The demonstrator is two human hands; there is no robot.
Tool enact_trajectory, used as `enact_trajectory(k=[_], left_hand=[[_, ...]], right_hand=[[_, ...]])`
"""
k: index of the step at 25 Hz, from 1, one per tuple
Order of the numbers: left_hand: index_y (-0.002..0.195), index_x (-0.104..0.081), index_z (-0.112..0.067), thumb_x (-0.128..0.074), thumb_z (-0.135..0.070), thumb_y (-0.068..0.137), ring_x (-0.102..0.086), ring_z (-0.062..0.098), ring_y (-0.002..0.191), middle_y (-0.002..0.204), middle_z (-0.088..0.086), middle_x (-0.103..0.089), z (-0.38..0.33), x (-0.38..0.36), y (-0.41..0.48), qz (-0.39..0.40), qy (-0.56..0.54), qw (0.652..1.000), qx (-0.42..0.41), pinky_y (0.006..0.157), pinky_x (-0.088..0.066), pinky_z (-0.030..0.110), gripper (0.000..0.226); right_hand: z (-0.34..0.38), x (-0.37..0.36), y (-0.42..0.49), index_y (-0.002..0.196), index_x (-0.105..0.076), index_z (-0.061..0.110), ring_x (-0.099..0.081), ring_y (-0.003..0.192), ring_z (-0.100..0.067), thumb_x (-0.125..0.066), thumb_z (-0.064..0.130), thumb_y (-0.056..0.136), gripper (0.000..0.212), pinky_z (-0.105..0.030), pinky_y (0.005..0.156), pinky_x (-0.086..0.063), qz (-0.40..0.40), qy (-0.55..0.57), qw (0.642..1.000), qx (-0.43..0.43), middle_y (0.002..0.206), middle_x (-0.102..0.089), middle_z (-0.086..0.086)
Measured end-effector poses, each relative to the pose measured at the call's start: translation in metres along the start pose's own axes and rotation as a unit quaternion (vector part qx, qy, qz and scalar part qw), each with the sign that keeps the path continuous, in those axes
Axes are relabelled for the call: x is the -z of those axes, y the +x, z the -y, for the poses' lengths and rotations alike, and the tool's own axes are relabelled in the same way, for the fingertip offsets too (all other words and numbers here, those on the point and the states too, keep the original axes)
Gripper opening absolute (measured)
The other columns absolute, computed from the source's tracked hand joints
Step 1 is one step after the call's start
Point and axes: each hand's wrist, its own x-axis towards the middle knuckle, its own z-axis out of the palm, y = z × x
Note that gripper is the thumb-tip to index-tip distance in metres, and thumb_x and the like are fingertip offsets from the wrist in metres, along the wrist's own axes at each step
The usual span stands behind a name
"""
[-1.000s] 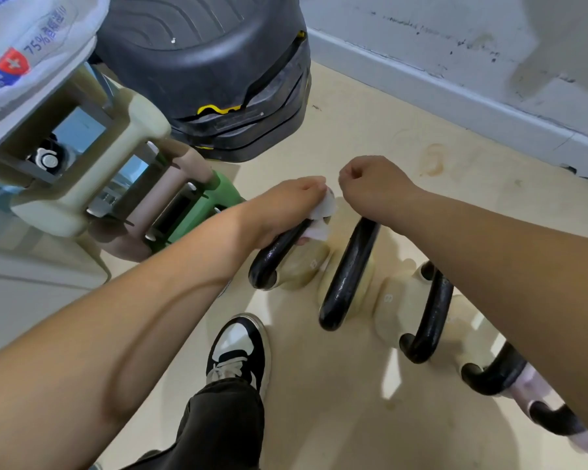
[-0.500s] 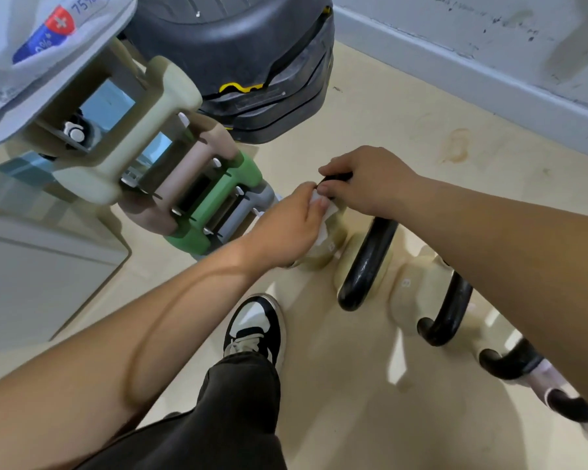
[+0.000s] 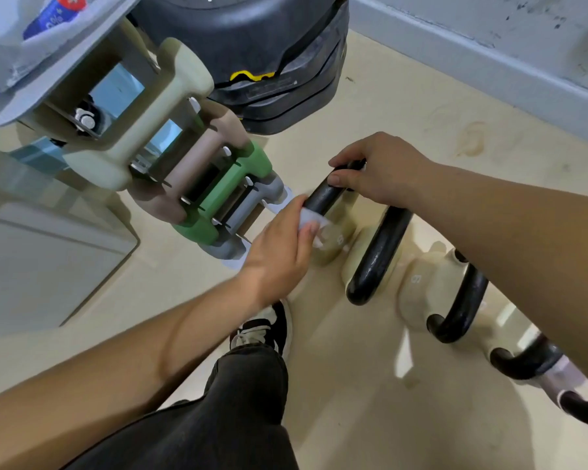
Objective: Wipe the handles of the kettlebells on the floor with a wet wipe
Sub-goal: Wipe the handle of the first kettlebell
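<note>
Several cream kettlebells with black handles stand in a row on the beige floor. My left hand (image 3: 280,254) pinches a white wet wipe (image 3: 311,217) around the near end of the leftmost kettlebell's black handle (image 3: 323,195). My right hand (image 3: 382,169) grips the far end of that same handle from above. The second kettlebell handle (image 3: 377,256) and the third kettlebell handle (image 3: 462,300) stand to the right, partly under my right forearm. Further kettlebells (image 3: 537,362) run toward the lower right corner.
A rack of dumbbells (image 3: 170,157) in cream, brown, green and grey stands close to the left of my left hand. Stacked black plates (image 3: 252,52) sit behind. A grey wall skirting (image 3: 489,72) runs along the back. My shoe (image 3: 265,329) and dark trouser leg are below.
My left hand with the wipe has slid down the leftmost handle toward its near end. My right hand has shifted along that handle toward its far end. The camera moved closer.
</note>
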Motion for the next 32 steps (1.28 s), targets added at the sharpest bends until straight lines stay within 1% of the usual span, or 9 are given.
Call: enact_trajectory(k=[4,6,9,11,14,18,24,27,32], left_hand=[[0.119,-0.056,-0.028,-0.036,-0.052,0.105,-0.065,0.015,0.093,0.095,-0.007,-0.068,-0.025,0.018,0.050,0.076,-0.062,0.994,0.039,0.089,-0.054,0.045,0.034],[0.130,-0.053,-0.030,-0.039,-0.049,0.105,-0.064,0.016,0.103,0.108,-0.007,-0.068,-0.018,0.010,0.035,0.048,-0.067,0.996,0.021,0.095,-0.052,0.043,0.034],[0.156,-0.032,-0.013,-0.047,-0.031,0.106,-0.050,0.019,0.128,0.143,0.008,-0.053,0.006,-0.011,-0.017,-0.032,-0.014,0.999,-0.010,0.108,-0.040,0.032,0.055],[0.158,-0.027,-0.004,-0.048,-0.026,0.106,-0.045,0.019,0.129,0.147,0.014,-0.049,0.015,-0.018,-0.031,-0.061,0.023,0.998,0.002,0.107,-0.037,0.030,0.060],[0.153,-0.035,-0.008,-0.040,-0.033,0.108,-0.054,0.028,0.125,0.139,0.013,-0.056,0.000,-0.009,-0.009,-0.047,0.062,0.997,-0.002,0.104,-0.045,0.043,0.051],[0.127,-0.053,-0.015,-0.027,-0.036,0.109,-0.064,0.029,0.091,0.103,0.003,-0.066,-0.018,0.012,0.029,-0.045,0.088,0.994,-0.044,0.078,-0.052,0.046,0.037],[0.107,-0.055,-0.019,-0.019,-0.042,0.109,-0.057,0.022,0.083,0.093,-0.005,-0.059,0.007,0.027,0.045,-0.028,0.098,0.991,-0.089,0.076,-0.051,0.046,0.043],[0.117,-0.057,-0.019,-0.019,-0.042,0.108,-0.058,0.026,0.110,0.125,0.000,-0.063,0.012,0.033,0.051,-0.035,0.110,0.990,-0.082,0.087,-0.049,0.044,0.046],[0.147,-0.043,-0.003,-0.033,-0.030,0.107,-0.054,0.037,0.111,0.123,0.018,-0.059,0.011,0.031,0.047,-0.101,0.145,0.983,-0.049,0.090,-0.048,0.048,0.049]], right_hand=[[0.000,-0.001,0.000,0.125,-0.072,0.031,-0.060,0.120,-0.016,-0.073,0.046,0.089,0.039,-0.024,0.093,-0.040,0.002,-0.002,1.000,0.007,0.127,-0.069,0.005],[-0.001,0.000,-0.001,0.125,-0.072,0.031,-0.059,0.121,-0.017,-0.073,0.047,0.089,0.040,-0.024,0.092,-0.039,0.000,-0.005,1.000,0.010,0.128,-0.068,0.005],[-0.001,-0.001,-0.003,0.126,-0.071,0.031,-0.058,0.123,-0.019,-0.072,0.048,0.089,0.041,-0.027,0.094,-0.040,-0.002,-0.011,1.000,0.013,0.129,-0.067,0.004],[-0.002,-0.002,-0.003,0.127,-0.070,0.031,-0.058,0.122,-0.019,-0.072,0.048,0.089,0.042,-0.027,0.094,-0.041,-0.004,-0.005,1.000,0.011,0.130,-0.067,0.004],[-0.001,-0.002,-0.004,0.131,-0.068,0.032,-0.059,0.121,-0.018,-0.070,0.048,0.091,0.044,-0.025,0.093,-0.039,-0.002,0.002,1.000,0.003,0.132,-0.066,0.004],[0.001,-0.003,-0.002,0.140,-0.060,0.035,-0.053,0.133,-0.015,-0.062,0.048,0.096,0.046,-0.026,0.106,-0.037,0.015,-0.009,1.000,0.007,0.143,-0.061,0.007],[0.006,0.003,0.001,0.127,-0.069,0.040,-0.058,0.122,-0.019,-0.061,0.041,0.098,0.030,-0.035,0.108,-0.044,0.026,-0.052,0.998,0.005,0.129,-0.068,0.005],[0.013,-0.003,0.006,0.119,-0.070,0.043,-0.059,0.113,-0.021,-0.060,0.046,0.098,0.024,-0.044,0.102,-0.050,-0.002,-0.054,0.998,-0.014,0.119,-0.067,0.007],[0.025,-0.007,0.023,0.110,-0.071,0.041,-0.063,0.099,-0.023,-0.061,0.049,0.096,0.019,-0.036,0.093,-0.053,0.008,-0.049,0.996,-0.074,0.108,-0.069,0.002]])
